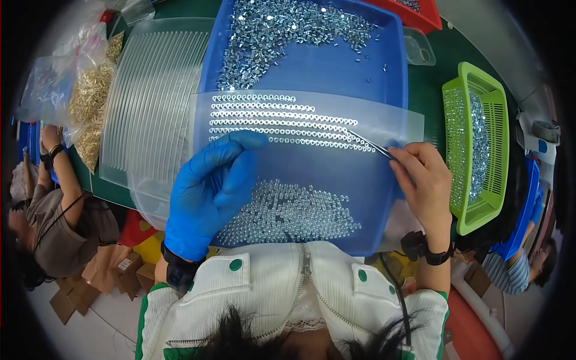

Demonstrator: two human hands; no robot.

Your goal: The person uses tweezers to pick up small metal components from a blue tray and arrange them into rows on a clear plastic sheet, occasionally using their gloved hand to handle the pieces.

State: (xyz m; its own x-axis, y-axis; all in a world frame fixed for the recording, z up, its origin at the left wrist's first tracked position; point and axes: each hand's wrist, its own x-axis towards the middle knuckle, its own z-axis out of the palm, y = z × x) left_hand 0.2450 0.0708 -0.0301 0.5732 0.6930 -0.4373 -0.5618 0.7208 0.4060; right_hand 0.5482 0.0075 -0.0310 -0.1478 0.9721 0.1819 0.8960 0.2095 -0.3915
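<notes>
My right hand (425, 180) is bare and pinches thin metal tweezers (373, 145). Their tip reaches the right part of several rows of small shiny metal rings (282, 123). Those rows lie on a translucent sheet (396, 119) placed across a blue tray (393, 72). In a blue glove, my left hand (213, 186) is held over the tray's left side, beside the left ends of the rows. Its fingers are curled, and whatever they may hold is hidden. Below the sheet, many loose small metal pieces (288, 210) are spread in the tray.
A heap of small metal parts (270, 36) fills the tray's far end. At left stand a ridged clear panel (159, 90) and bags of brass-coloured parts (93, 99). A green basket (498, 144) of metal parts is at right. Other people (66, 210) sit at both sides.
</notes>
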